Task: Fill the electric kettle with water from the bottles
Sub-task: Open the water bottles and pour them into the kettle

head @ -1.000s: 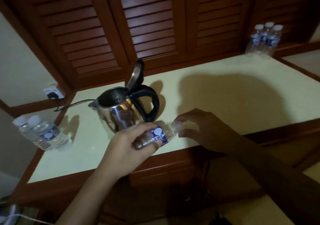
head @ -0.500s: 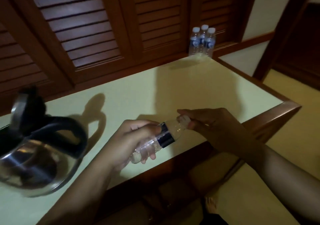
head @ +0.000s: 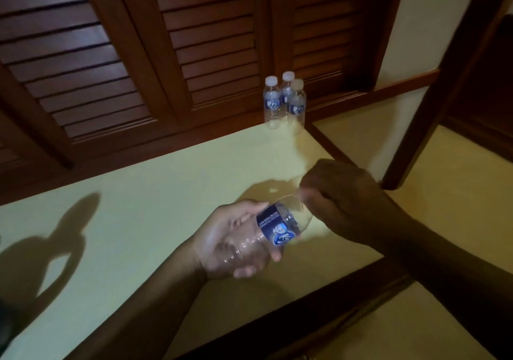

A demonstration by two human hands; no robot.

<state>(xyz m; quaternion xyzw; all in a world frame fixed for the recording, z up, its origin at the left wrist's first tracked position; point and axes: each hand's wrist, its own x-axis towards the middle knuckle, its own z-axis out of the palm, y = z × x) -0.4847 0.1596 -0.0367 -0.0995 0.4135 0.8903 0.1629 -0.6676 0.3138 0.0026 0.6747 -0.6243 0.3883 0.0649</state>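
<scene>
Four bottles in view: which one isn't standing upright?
The bottle gripped by the left hand, lying tilted with its neck in the right hand. The other three stand upright, capped, at the far corner of the counter.

A pale yellow counter (head: 138, 207) with a dark wooden edge (head: 347, 290) ran left to right. Brown louvred doors (head: 83, 54) stood behind its far side, and a cream wall (head: 433, 26) showed far right.
</scene>
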